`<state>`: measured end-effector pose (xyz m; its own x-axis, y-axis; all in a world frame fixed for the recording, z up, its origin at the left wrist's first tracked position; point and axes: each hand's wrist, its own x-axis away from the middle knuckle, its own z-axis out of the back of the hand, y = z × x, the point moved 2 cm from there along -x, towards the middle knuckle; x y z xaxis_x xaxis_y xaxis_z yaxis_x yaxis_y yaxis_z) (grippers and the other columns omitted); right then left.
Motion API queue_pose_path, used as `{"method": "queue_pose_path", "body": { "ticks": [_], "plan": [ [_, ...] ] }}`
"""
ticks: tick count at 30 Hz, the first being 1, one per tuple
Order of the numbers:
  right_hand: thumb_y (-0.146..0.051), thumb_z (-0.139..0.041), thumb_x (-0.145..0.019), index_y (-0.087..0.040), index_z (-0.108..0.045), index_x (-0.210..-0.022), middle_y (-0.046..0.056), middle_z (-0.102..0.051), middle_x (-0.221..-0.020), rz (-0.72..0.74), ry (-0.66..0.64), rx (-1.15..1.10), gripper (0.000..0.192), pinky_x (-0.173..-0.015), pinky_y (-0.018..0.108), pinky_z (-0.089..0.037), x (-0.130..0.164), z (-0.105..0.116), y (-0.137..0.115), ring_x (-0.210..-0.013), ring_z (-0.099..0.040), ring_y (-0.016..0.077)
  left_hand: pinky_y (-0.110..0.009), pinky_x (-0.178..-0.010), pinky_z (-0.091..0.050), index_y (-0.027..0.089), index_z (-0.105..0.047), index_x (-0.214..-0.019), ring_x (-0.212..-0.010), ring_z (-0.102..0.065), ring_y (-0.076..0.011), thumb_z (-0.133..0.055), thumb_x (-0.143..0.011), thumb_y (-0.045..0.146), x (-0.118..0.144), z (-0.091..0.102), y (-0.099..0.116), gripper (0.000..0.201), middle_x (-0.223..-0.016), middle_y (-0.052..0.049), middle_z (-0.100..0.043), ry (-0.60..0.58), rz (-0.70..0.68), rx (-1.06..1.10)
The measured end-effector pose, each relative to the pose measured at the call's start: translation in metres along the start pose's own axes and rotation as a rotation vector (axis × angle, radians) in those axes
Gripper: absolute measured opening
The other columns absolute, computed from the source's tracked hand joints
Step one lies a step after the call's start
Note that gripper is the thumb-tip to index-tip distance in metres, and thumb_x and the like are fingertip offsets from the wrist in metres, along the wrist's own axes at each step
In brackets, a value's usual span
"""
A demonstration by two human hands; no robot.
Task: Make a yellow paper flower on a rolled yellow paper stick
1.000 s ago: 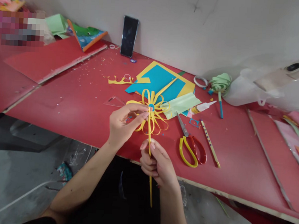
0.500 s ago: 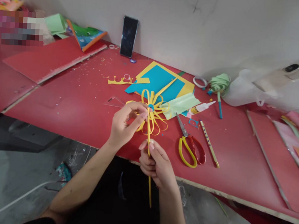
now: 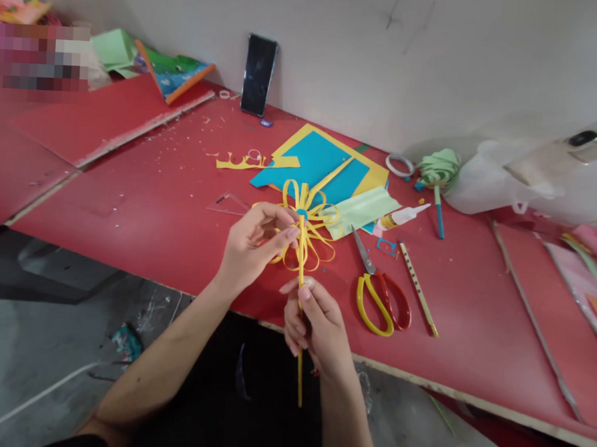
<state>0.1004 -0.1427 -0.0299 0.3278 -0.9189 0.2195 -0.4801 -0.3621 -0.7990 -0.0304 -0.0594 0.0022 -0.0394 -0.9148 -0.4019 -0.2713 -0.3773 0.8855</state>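
Note:
A narrow yellow paper strip [image 3: 302,258] stands upright in front of me, pinched at its lower half by the thumb and fingers of my right hand [image 3: 318,321]. Its lower end hangs below that hand. My left hand [image 3: 252,244] is beside the strip's upper end, thumb and forefinger curved and slightly apart; whether they touch the strip is hard to see. Behind the strip lies a yellow looped paper flower [image 3: 291,191] with a blue centre [image 3: 301,214], on the red table [image 3: 178,224]. The hands and strip partly cover the flower.
Scissors [image 3: 370,267], a patterned pencil [image 3: 418,288] and a glue bottle [image 3: 403,217] lie to the right. Blue paper [image 3: 327,155] and green paper [image 3: 362,210] are behind. A phone [image 3: 259,75] leans on the wall; a tape roll [image 3: 399,165] sits near a green paper flower [image 3: 439,167].
The strip's upper part has shifted slightly right, away from my left fingertips, which held it before. My right hand still grips it and has moved a little to the right.

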Motion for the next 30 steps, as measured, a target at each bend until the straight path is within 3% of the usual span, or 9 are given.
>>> {"method": "queue_pose_path", "body": {
  "ticks": [7, 15, 24, 30],
  "plan": [
    [-0.037, -0.052, -0.096, -0.018, -0.061, -0.096, -0.011, -0.04, -0.051, -0.001, 0.014, 0.008, 0.021, -0.034, 0.013, -0.042, -0.0004, 0.0006, 0.0018, -0.033, -0.032, 0.0012, -0.02, -0.06, -0.055, 0.02, -0.064, -0.11, -0.078, -0.065, -0.012, -0.068, -0.084, 0.02, 0.002, -0.0019, 0.0039, 0.026, -0.098, -0.006, -0.071, 0.008, -0.045, -0.138],
    [-0.037, -0.05, -0.097, -0.018, -0.06, -0.096, -0.011, -0.039, -0.051, 0.004, 0.002, 0.012, 0.021, -0.034, 0.013, -0.042, -0.0008, 0.0012, 0.002, -0.033, -0.032, 0.0011, -0.023, -0.064, -0.054, 0.021, -0.067, -0.107, -0.084, -0.065, -0.0146, -0.067, -0.084, 0.018, 0.0034, -0.0022, 0.0068, 0.023, -0.1, -0.006, -0.07, 0.023, -0.104, -0.241],
    [-0.039, -0.053, -0.095, -0.018, -0.056, -0.092, -0.011, -0.039, -0.051, 0.034, 0.065, 0.067, 0.021, -0.034, 0.014, -0.042, -0.0014, -0.0007, 0.0039, -0.034, -0.032, 0.0014, -0.02, -0.054, -0.051, 0.022, -0.068, -0.103, -0.08, -0.063, -0.0129, -0.068, -0.084, 0.018, 0.002, -0.0008, 0.0071, 0.019, -0.104, -0.006, -0.07, 0.026, -0.068, -0.139],
    [-0.043, -0.054, -0.093, -0.018, -0.056, -0.093, -0.011, -0.038, -0.05, 0.02, 0.081, 0.092, 0.025, -0.033, 0.015, -0.041, -0.0016, -0.0022, 0.0019, -0.033, -0.032, 0.0019, -0.022, -0.056, -0.053, 0.023, -0.071, -0.1, -0.082, -0.064, -0.0133, -0.069, -0.082, 0.018, 0.0009, -0.0011, 0.0069, 0.018, -0.105, -0.006, -0.07, 0.053, -0.101, -0.149]
  ]
}}
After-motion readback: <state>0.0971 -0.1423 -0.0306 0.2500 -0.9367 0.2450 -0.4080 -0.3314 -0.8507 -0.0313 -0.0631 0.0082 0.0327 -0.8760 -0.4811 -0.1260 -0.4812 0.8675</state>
